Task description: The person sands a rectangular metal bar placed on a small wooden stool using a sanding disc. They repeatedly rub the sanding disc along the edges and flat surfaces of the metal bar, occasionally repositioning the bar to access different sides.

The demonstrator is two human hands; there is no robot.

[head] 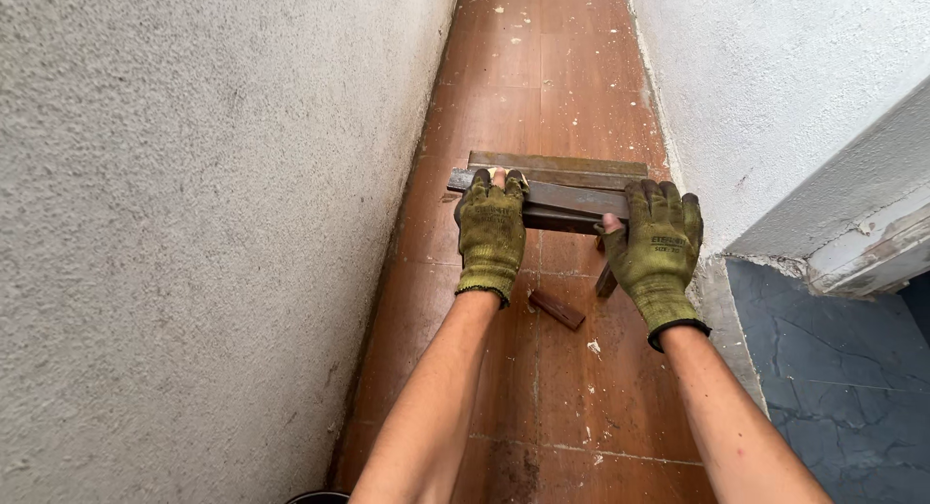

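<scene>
Both gloved hands grip one small metal stool (567, 189) by its top: left hand (491, 235) fingers curled closed over the left end, right hand (657, 252) fingers wrapped closed over the right end. Beyond the fingertips, tiled floor (542, 68) runs on, open, between two rough walls, the left wall (194, 223) and right wall (775, 97) closing in beside the knuckles. One loose brown block (556, 309) lies between the wrists, apart from both.

We see reddish-brown tiled floor (542, 88), narrow strip between walls, speckled with white plaster flecks. On it: small dark wood block (556, 309), white chip (594, 347) just beside, pale grout lines crossing.
</scene>
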